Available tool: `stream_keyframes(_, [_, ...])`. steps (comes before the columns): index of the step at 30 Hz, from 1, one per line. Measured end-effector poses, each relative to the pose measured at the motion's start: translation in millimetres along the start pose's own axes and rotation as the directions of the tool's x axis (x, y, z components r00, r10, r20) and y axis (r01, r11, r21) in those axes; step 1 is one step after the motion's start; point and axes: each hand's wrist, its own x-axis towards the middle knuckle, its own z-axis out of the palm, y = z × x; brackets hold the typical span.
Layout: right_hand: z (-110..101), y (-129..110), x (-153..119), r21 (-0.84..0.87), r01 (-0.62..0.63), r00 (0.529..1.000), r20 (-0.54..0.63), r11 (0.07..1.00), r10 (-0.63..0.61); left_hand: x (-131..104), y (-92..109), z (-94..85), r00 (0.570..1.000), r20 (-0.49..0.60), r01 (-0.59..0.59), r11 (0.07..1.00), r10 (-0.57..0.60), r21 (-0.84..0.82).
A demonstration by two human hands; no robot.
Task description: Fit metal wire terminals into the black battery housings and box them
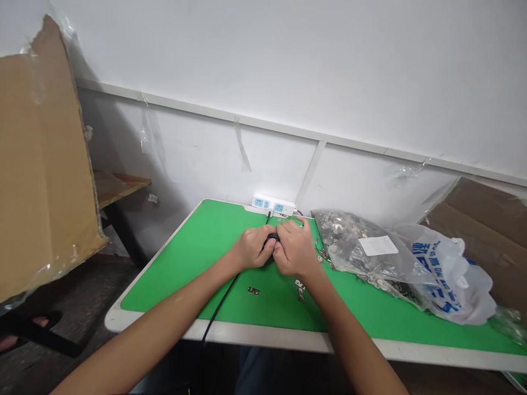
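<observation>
Above the green table top, my left hand (pixel 254 248) and my right hand (pixel 293 247) meet, thumbs close together. Both are closed on a small black piece (pixel 272 237), mostly covered by the fingers; its exact kind is hidden. One finger of my right hand sticks out a little. Small metal parts (pixel 253 291) lie on the green surface below my left hand, and more metal pieces (pixel 300 289) lie beside my right wrist. A black cable (pixel 222 300) passes beneath my left forearm and over the table's front edge.
A white power strip (pixel 274 204) stands against the wall at the table's back edge. To the right lie a clear bag of metal parts (pixel 349 233) and a white printed plastic bag (pixel 457 285). Cardboard (pixel 45 153) rises at left; a person's foot (pixel 39 323) shows below.
</observation>
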Motion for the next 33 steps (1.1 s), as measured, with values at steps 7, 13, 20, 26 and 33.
stream_keyframes(7, [3,2,0,0.001,0.027,0.999,-0.028,1.000,-0.027,-2,0,2.5,1.000,-0.021,-0.005,0.999,0.005,0.038])
stream_keyframes(13, [6,2,1,-0.003,0.034,0.998,-0.062,0.999,-0.034,-3,-1,3.7,1.000,-0.023,0.004,0.999,-0.002,0.053])
stream_keyframes(20, [4,1,0,0.003,0.020,0.997,-0.068,1.000,-0.020,-4,-7,-1.2,1.000,-0.009,0.024,1.000,-0.024,-0.011])
stream_keyframes(26, [-2,-1,2,-0.083,0.126,0.979,-0.149,0.989,-0.137,-6,-15,1.6,0.997,-0.054,0.049,0.999,-0.050,-0.012])
stream_keyframes(33, [-4,19,1,-0.210,-0.168,0.908,-0.412,0.963,0.068,10,-7,-8.2,0.983,-0.142,0.145,0.972,-0.119,0.186])
